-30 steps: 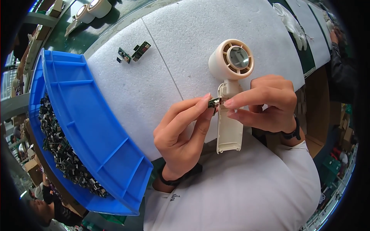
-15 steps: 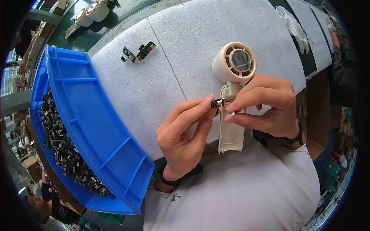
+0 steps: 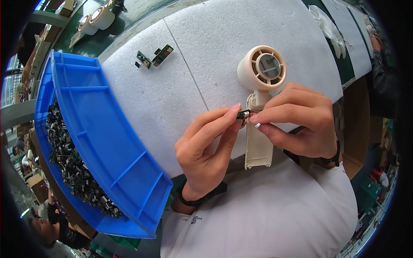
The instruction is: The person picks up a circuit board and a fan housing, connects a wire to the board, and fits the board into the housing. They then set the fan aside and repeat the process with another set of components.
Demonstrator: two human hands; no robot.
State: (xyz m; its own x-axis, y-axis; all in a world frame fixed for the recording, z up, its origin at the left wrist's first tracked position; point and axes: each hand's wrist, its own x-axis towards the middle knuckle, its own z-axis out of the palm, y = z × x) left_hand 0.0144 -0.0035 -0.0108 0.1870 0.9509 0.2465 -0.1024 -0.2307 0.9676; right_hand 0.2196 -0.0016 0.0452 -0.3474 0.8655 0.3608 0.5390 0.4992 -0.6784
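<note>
A cream handheld fan (image 3: 249, 71) lies on the white foam sheet (image 3: 206, 56), its round head away from me and its handle shell (image 3: 259, 148) opened toward me. Over the handle, my left hand (image 3: 208, 148) pinches a small green circuit board (image 3: 243, 114) between thumb and fingertips. My right hand (image 3: 301, 118) is closed on a small white wire connector (image 3: 257, 125), which shows at its fingertips. Thin wires run close to the board; the fingers partly hide them, and I cannot tell whether the connector touches the board.
A blue bin (image 3: 103, 124) holding many circuit boards (image 3: 79, 167) stands at the left. Loose circuit boards (image 3: 155, 58) lie on the foam. More fan heads (image 3: 102, 18) are at the far left, white gloves (image 3: 329, 32) at the far right. Other people are at the edges.
My right hand's fingertips have come closer to the board, carrying the connector slightly up and left. The left hand has barely moved. At the far left, the spare fan heads have shifted a little.
</note>
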